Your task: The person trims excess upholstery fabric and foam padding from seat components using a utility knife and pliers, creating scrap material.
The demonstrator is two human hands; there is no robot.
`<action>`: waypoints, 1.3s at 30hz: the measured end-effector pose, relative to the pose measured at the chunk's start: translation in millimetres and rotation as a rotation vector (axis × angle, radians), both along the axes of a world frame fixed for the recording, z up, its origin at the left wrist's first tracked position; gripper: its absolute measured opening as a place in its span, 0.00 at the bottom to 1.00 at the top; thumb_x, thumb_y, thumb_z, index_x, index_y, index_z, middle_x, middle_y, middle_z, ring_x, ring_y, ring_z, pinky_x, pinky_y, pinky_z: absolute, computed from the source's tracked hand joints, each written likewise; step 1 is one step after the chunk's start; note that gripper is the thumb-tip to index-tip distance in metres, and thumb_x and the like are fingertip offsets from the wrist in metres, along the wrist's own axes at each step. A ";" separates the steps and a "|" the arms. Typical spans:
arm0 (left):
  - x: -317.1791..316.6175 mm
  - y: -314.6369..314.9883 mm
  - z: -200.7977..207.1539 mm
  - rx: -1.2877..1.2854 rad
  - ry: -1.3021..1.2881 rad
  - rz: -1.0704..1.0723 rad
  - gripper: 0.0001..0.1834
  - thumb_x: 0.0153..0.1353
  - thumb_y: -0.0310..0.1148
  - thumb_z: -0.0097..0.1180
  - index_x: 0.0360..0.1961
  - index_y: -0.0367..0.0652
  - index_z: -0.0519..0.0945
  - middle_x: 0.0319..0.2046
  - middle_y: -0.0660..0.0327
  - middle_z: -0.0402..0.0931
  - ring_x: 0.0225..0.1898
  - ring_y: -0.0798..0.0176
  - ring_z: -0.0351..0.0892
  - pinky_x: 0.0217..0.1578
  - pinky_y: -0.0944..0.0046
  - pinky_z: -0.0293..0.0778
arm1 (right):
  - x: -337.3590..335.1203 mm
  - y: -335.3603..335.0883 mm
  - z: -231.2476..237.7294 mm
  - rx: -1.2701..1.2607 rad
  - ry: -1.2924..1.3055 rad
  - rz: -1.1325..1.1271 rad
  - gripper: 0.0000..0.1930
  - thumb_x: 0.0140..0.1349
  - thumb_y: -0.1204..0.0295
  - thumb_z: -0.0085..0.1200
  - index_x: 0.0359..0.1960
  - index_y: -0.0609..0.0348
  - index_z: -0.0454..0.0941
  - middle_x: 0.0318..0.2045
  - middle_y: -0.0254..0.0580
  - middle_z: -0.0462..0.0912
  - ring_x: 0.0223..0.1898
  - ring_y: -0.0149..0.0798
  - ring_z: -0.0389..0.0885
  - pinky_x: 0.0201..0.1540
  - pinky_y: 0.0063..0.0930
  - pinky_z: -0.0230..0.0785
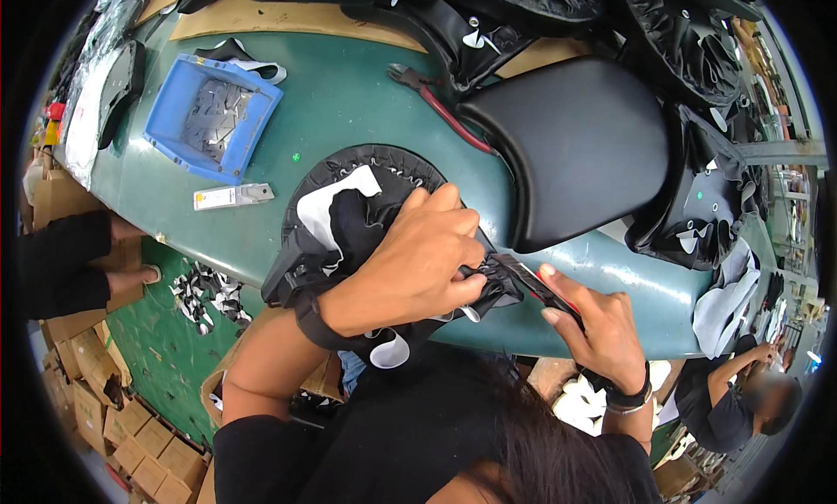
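Observation:
A black padded seat cover (pixel 410 168) lies underside up on the green table, its gathered edge and white lining showing. My left hand (pixel 423 255) is closed on the near right edge of this cover, bunching the black material. In my right hand (pixel 602 330) is a utility knife (pixel 545 288) with a red and black handle. Its blade end points left and meets or nearly meets the bunched edge; exact contact cannot be made out. A white flap (pixel 390 352) hangs from the cover's near side.
A blue bin (pixel 166 125) of small metal pieces stands at left, beside a small blade case (pixel 233 196). Red-handled pliers (pixel 440 112) lie near a finished black seat (pixel 584 146). More black covers (pixel 689 42) pile up behind. Other people stand at left and right.

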State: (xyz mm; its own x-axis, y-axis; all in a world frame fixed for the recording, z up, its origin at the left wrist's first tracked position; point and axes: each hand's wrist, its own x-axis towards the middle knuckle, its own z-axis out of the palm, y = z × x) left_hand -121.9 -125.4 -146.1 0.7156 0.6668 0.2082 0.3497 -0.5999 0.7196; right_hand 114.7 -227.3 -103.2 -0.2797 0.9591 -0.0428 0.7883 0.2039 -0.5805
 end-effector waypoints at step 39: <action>-36.5 34.6 54.8 0.025 0.465 -0.049 0.12 0.52 0.39 0.62 0.29 0.41 0.80 0.26 0.57 0.78 0.31 0.52 0.78 0.28 0.56 0.71 | -39.3 23.3 13.5 -0.150 -0.234 0.143 0.24 0.63 0.61 0.55 0.62 0.38 0.72 0.18 0.39 0.78 0.18 0.49 0.75 0.24 0.38 0.63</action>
